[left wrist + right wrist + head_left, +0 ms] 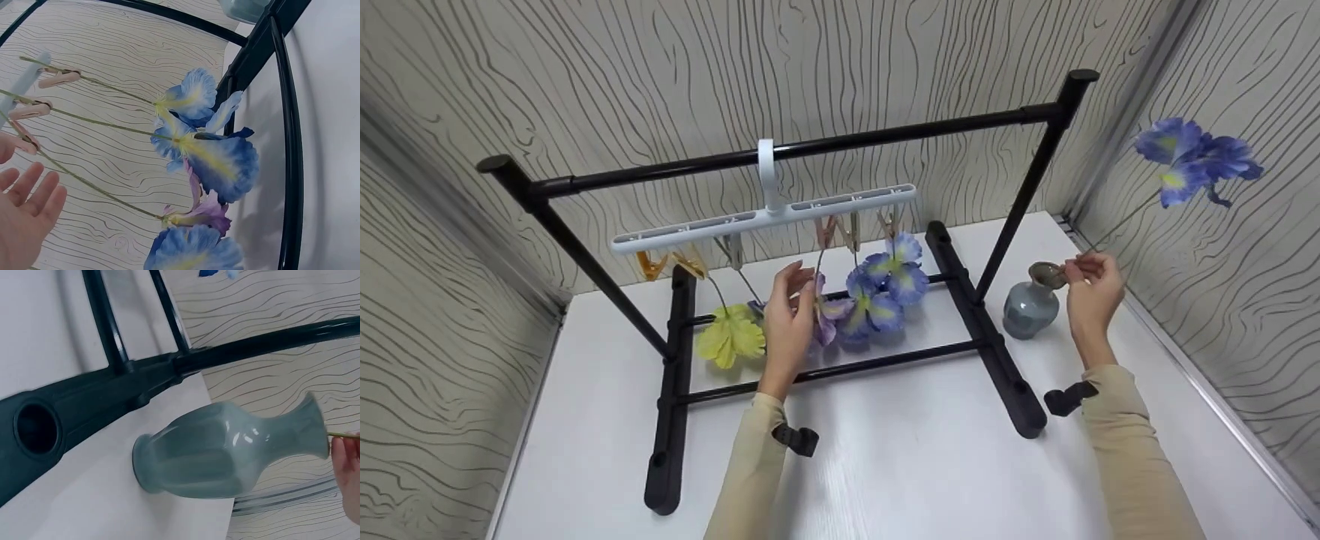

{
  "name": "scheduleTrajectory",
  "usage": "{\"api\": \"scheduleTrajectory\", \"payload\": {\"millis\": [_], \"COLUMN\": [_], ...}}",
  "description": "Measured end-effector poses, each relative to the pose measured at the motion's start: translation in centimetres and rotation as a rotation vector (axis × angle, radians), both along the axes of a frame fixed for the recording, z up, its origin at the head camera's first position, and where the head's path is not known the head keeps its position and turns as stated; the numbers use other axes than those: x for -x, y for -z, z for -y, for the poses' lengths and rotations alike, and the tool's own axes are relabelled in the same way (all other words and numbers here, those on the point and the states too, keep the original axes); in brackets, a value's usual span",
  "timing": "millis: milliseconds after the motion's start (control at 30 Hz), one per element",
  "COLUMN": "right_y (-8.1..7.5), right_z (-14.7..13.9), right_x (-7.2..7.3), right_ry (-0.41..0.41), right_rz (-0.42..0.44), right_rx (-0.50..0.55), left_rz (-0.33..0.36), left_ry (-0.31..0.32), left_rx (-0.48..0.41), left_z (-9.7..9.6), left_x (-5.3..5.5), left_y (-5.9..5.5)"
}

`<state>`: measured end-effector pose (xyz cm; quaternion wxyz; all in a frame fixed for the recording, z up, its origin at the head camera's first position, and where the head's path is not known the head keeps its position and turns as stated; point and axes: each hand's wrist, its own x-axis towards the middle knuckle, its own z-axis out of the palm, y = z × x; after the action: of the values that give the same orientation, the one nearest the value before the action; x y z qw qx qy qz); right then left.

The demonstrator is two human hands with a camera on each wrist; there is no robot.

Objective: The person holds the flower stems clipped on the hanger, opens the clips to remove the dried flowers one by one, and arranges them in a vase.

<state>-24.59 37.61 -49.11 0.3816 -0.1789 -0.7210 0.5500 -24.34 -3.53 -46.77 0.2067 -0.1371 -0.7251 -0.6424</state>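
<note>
My right hand point(1095, 289) pinches the thin stem of a blue-purple artificial iris point(1185, 161), whose bloom points up and to the right. The stem's lower end meets the mouth of a blue-green ceramic vase point(205, 453); how deep it goes inside is hidden. My left hand point(789, 322) is raised beside the stem of a hanging purple iris point(199, 216), fingers loosely extended near a pink clip point(25, 140). Blue irises point(896, 270) and a yellow flower point(731, 335) hang by their stems from clips on a white hanger point(840, 208). Another bloom is mostly hidden behind my left hand.
The hanger hooks over the top bar of a black rack point(907, 135), whose feet and lower rods stand on a white table point(870, 450). An orange clip point(651, 266) at the left holds nothing. Wood-grain-patterned walls point(660, 82) enclose the back and sides. The vase stands right of the rack.
</note>
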Motion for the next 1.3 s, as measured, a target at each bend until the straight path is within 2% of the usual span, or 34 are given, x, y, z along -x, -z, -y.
{"api": "scheduleTrajectory", "payload": {"millis": [100,200,400,533,633,733,900,1167,1300], "right_y": [0.2,0.1,-0.4,-0.6,-0.6,-0.8,-1.0,-0.6,-0.3], "right_z": [-0.1,-0.1,-0.5,-0.7,-0.8,-0.9,-0.7,-0.3,0.1], "right_x": [0.2,0.3,0.5,0.6,0.5,0.4,0.4,0.6,0.5], "right_ry": [0.015,0.012,-0.026,-0.033,-0.046,-0.051,-0.037,-0.067,-0.069], "right_rz": [0.07,0.085,0.068,0.038,0.064,0.084,-0.005,-0.184,-0.193], "right_rx": [-0.077,-0.095,-0.009,0.025,-0.032,-0.063,0.036,0.282,0.266], "left_rz": [0.0,-0.004,-0.024,-0.017,0.01,0.036,0.052,0.045,0.029], "left_ry": [-0.001,-0.003,-0.049,-0.081,-0.138,-0.164,-0.14,-0.16,-0.137], "left_rx": [0.015,0.035,0.068,0.048,0.017,-0.004,0.023,0.056,0.022], "left_z": [0.0,-0.5,-2.0,-3.1,-3.5,-3.7,-4.0,-4.4,-4.7], "left_x": [0.1,0.3,1.2,1.9,2.2,2.4,2.9,3.1,3.1], "left_y": [-0.2,-0.3,-0.8,-1.3,-1.8,-2.3,-2.5,-1.4,-0.9]}}
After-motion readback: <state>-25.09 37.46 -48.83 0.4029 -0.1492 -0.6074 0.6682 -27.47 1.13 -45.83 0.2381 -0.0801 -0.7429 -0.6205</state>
